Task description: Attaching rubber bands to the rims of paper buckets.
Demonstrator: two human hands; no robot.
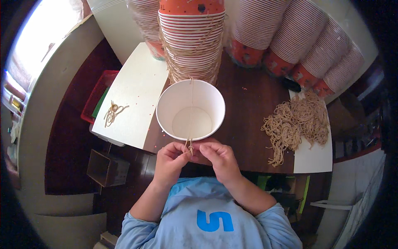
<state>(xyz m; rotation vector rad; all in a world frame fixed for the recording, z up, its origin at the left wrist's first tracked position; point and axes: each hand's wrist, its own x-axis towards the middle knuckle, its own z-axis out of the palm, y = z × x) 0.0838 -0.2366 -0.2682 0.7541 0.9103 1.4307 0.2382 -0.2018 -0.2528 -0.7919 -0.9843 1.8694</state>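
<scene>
Head view, cup stacks [191, 45] behind bowl [190, 110], string pile [295, 122] right

Paper cup [190, 110] matt white; twine [190, 146] rough; table [248, 120] glossy wood

We saw strong daylight at upper left, blown out to white glare there. We found white paper bowl [190, 109] evenly lit, its inside faintly shaded at near wall. Dark wooden table [248, 112] stayed dim, soft shadows under the hands. Fisheye bent straight edges toward rim; black vignette ringed corners. Centre was sharp, edges slightly soft, mild grain.
</scene>
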